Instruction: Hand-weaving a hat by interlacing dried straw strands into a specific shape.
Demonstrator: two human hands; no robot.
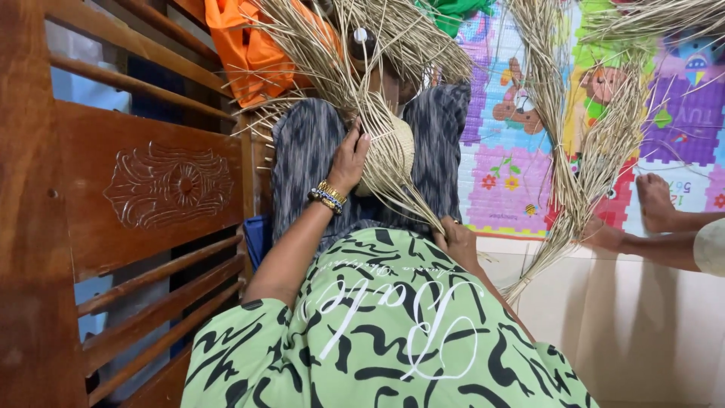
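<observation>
Left hand [349,160] with fingers curled onto the woven straw piece [389,151] on the lap, right hand [456,240] seemingly pinching one strand low down, loose strands fanning upward, long axis running away from the body

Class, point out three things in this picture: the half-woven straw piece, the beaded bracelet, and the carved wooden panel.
half-woven straw piece [393,151], head view, on its tightly woven middle.
beaded bracelet [327,196], head view, on the beads across the left wrist.
carved wooden panel [170,185], head view, on the carved flower at its centre.
</observation>
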